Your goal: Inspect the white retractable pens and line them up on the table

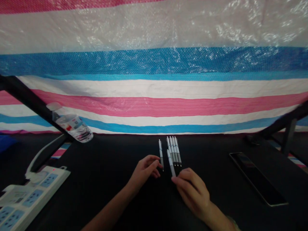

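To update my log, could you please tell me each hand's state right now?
Left hand: loosely open beside a lone pen; contact cannot be told.
Right hand: closed, holding another pen.

room between pen row (175, 150) and phone (258, 178), bottle (75, 127) obstructing back left

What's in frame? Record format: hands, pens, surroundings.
left hand: fingers loosely curled beside lone pen; contact unclear
right hand: pinches held pen at its near end
pen row: side by side, just beyond held pen
phone: right, screen dark
power strip: left, near side
bottle: far left, tilted
backdrop: striped sheet
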`<state>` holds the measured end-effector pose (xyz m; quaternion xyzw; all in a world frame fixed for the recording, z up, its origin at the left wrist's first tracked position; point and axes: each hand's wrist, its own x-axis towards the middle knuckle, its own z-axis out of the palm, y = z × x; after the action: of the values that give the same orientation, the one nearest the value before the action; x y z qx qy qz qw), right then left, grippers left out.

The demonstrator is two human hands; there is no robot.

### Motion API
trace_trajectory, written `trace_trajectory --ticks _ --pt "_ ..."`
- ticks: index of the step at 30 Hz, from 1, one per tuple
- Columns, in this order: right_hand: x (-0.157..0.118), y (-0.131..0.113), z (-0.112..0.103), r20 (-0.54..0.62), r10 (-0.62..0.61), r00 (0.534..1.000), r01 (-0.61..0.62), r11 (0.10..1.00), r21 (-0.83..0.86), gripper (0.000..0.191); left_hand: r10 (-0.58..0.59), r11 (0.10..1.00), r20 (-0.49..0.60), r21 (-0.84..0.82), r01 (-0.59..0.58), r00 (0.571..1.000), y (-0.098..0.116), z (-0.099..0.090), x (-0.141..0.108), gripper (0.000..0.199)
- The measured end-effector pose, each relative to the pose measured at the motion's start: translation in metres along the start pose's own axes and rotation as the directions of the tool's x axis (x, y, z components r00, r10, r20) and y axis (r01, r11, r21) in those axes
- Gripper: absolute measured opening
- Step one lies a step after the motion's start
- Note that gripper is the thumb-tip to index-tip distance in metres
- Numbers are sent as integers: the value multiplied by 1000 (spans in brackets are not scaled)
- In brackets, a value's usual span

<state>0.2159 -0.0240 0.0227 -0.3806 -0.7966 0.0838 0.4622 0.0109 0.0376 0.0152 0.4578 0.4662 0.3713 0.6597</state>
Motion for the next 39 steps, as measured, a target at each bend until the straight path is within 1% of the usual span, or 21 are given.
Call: trace_trajectory --ticks 1,2,4,5,7,8,9,10,11,12,13,14,15,16,17,18,19,21,27,34,39 --pt "1 -5 1 70 -36 997 33 999 42 22 -69 994 44 -82 72 997 -1 1 0 38" --pt "2 -10 2 154 -9 988 -5 996 89 15 -116 980 89 -149 128 989 -2 2 -1 40" --pt "3 -19 6 311 63 948 -109 985 134 4 -137 956 145 -239 169 980 -3 3 -1 43" --pt "3 -23 9 374 60 926 -125 980 152 3 -124 950 154 -266 162 980 -3 2 -1 42" --pt "-1 -27 16 395 112 912 -204 959 198 5 -90 945 144 -300 130 985 -3 0 -1 40" --pt "-3 -27 19 367 160 916 -259 936 239 8 -78 942 130 -316 116 988 -2 -2 0 38" --pt "-6 -27 22 324 164 932 -269 911 313 11 -69 936 115 -337 105 991 -2 -3 1 37" --pt "-8 -26 24 273 247 930 -341 856 388 12 -66 927 102 -362 99 993 -1 -4 1 37" --pt "-9 -25 27 241 356 903 -430 762 484 9 -65 917 95 -387 97 993 -1 -5 2 37" --pt "-10 -23 30 284 481 830 -548 604 578 11 -67 907 96 -410 100 993 -1 -6 2 37" --pt "-10 -22 32 394 541 743 -638 396 661 19 -68 897 104 -428 107 992 -1 -6 3 37" --pt "-10 -21 35 513 547 661 -690 175 702 28 -70 890 117 -441 115 991 -1 -6 3 37" --pt "-11 -20 38 635 506 583 -723 -33 690 36 -69 887 130 -447 121 989 -1 -6 2 36" --pt "-11 -20 41 733 436 523 -738 -199 645 43 -68 886 144 -446 126 987 -2 -6 2 36" --pt "-12 -19 44 798 361 482 -743 -314 591 48 -68 887 154 -442 130 986 -3 -6 1 36" --pt "-14 -19 46 840 300 452 -748 -387 540 52 -70 890 163 -435 135 984 -3 -5 1 36" --pt "-15 -19 48 864 259 431 -751 -428 503 53 -73 895 170 -424 140 983 -4 -5 0 36" --pt "-19 -17 50 887 237 397 -763 -451 462 53 -87 907 173 -393 149 981 -6 -4 -1 36" --pt "-21 -12 49 907 344 243 -821 -425 381 53 -99 934 87 -336 122 991 -11 0 -1 37" --pt "-14 -16 46 888 429 165 -844 -404 352 50 -85 940 40 -329 93 996 -11 5 1 38" --pt "-11 -17 45 866 479 145 -857 -377 351 45 -82 942 14 -327 82 997 -11 7 0 39"
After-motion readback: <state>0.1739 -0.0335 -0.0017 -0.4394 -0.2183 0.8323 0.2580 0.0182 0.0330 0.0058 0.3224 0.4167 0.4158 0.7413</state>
